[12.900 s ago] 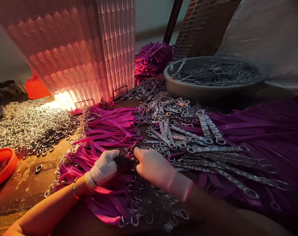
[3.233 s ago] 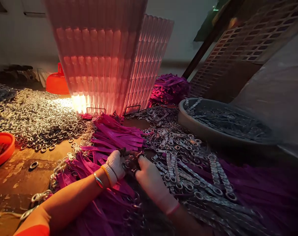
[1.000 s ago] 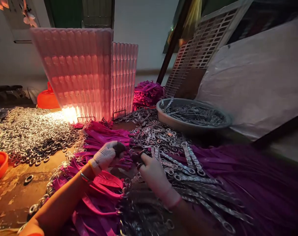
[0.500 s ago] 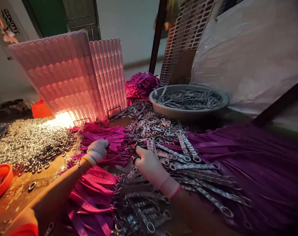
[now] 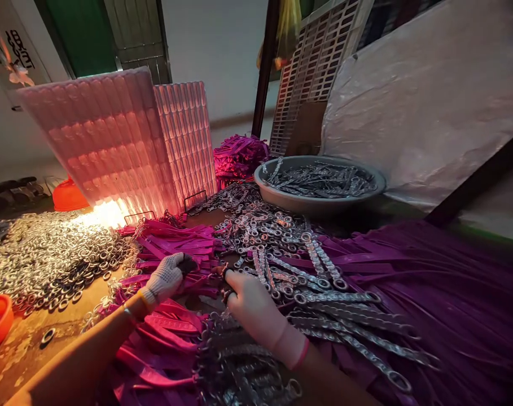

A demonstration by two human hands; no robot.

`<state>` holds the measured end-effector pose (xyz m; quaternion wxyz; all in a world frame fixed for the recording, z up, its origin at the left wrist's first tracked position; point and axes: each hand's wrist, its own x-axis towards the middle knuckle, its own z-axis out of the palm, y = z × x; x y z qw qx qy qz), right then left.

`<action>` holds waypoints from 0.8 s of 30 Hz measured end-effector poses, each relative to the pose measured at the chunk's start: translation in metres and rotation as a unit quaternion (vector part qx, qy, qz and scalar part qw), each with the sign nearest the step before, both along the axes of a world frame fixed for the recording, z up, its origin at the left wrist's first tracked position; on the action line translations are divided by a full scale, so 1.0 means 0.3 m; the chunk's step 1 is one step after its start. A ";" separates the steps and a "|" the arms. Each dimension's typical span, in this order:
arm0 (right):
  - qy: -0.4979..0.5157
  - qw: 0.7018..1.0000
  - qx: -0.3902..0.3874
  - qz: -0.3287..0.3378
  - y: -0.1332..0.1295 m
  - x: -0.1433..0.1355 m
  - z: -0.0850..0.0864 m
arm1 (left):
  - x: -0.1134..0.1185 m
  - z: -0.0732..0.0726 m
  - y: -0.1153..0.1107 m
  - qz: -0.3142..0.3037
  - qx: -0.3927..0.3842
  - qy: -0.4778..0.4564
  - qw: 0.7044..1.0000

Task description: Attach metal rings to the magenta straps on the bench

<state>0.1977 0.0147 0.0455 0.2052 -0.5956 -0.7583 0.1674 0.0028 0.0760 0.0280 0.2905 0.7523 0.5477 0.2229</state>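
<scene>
Pink straps [image 5: 175,241] lie around the left hand [image 5: 166,277] and metal chains [image 5: 336,297] beside the right hand [image 5: 256,310], both curled, contents unclear, now parted after meeting seconds ago, so their joint handling has paused.

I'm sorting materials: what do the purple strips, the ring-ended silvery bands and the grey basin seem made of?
Purple strips: perhaps leather-like or rubbery sheet, softly sheened; they are flat and bend loosely. Silvery bands: likely metal or metallic-coated, shiny, with bright glints along a patterned surface. Grey basin: probably plastic, smooth and dull, evenly coloured; painted metal can't be ruled out.
</scene>
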 end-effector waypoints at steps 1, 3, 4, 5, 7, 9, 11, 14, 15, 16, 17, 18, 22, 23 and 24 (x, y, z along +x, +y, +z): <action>0.007 1.000 0.000 0.020 -0.012 -0.010 0.004 | -0.004 0.019 -0.045 0.004 -0.059 -0.071 0.996; -0.004 0.999 -0.003 0.044 -0.038 -0.030 0.015 | -0.006 0.046 -0.135 0.009 -0.170 -0.208 0.963; -0.019 0.999 -0.003 0.049 -0.050 -0.040 0.021 | -0.005 0.054 -0.173 0.015 -0.205 -0.256 0.944; -0.036 0.998 -0.004 0.052 -0.061 -0.049 0.028 | -0.002 0.058 -0.205 0.023 -0.222 -0.284 0.933; -0.067 0.996 -0.003 0.060 -0.077 -0.060 0.041 | 0.004 0.056 -0.245 0.044 -0.251 -0.321 0.912; -0.086 0.994 -0.006 0.074 -0.088 -0.065 0.054 | 0.007 0.047 -0.259 0.060 -0.279 -0.350 0.892; -0.102 0.991 -0.008 0.089 -0.095 -0.066 0.067 | 0.005 0.041 -0.261 0.059 -0.290 -0.368 0.881; -0.122 0.987 -0.003 0.104 -0.107 -0.070 0.078 | 0.002 0.043 -0.260 0.044 -0.276 -0.368 0.887; -0.129 0.986 0.001 0.106 -0.111 -0.073 0.079 | 0.002 0.046 -0.262 0.038 -0.270 -0.364 0.891; -0.138 0.985 0.005 0.107 -0.115 -0.076 0.078 | 0.004 0.049 -0.264 0.033 -0.263 -0.357 0.896; -0.149 0.983 0.012 0.105 -0.118 -0.079 0.075 | 0.007 0.052 -0.266 0.030 -0.254 -0.344 0.903; -0.162 0.981 0.021 0.104 -0.121 -0.082 0.071 | 0.010 0.055 -0.269 0.030 -0.239 -0.324 0.915; -0.203 0.972 0.073 0.093 -0.127 -0.084 0.052 | 0.028 0.077 -0.272 0.013 -0.050 -0.180 0.982; -0.205 0.971 0.085 0.090 -0.127 -0.081 0.048 | 0.032 0.086 -0.271 0.000 -0.011 -0.148 0.989; -0.204 0.970 0.097 0.087 -0.126 -0.078 0.045 | 0.036 0.095 -0.269 -0.013 -0.004 -0.128 0.992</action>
